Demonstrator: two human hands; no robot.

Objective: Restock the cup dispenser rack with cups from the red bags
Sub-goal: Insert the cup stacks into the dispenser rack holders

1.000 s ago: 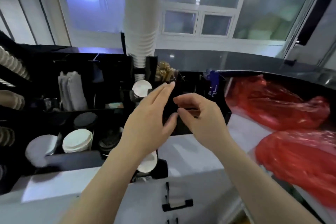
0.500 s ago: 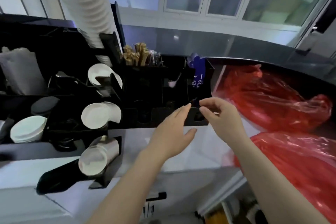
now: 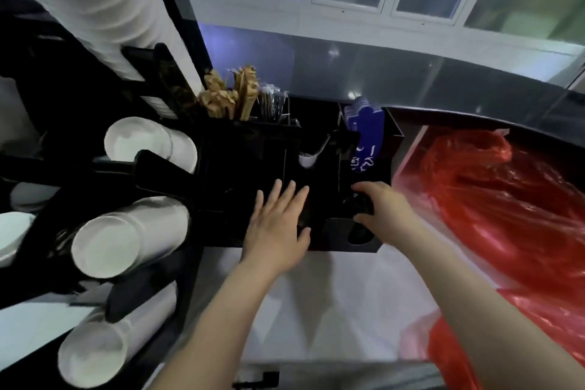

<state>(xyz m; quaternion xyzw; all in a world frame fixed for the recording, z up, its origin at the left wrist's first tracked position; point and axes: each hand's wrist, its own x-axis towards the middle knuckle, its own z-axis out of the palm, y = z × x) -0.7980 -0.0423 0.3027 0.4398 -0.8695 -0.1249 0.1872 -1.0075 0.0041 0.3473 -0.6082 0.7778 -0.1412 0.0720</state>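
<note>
I see the black cup dispenser rack (image 3: 177,187) at left with white cup stacks (image 3: 126,241) lying in its tilted slots, bases toward me, and two crumpled red bags (image 3: 493,199) at right on the counter.

Glossy, crinkled red plastic bags (image 3: 493,199) at right. Matt white paper cups (image 3: 126,237) at left, in smooth black plastic rack (image 3: 253,152). Brown paper sachets (image 3: 228,98) at upper centre.

Left hand (image 3: 277,228) lying flat, fingers straight, on black plastic organiser box (image 3: 319,196); right hand (image 3: 384,210) curling around small black object (image 3: 359,204) at box front. Crumpled red plastic bags (image 3: 506,209) lying right; white paper cup stacks (image 3: 126,237) filling black dispenser rack (image 3: 177,73) left.
</note>
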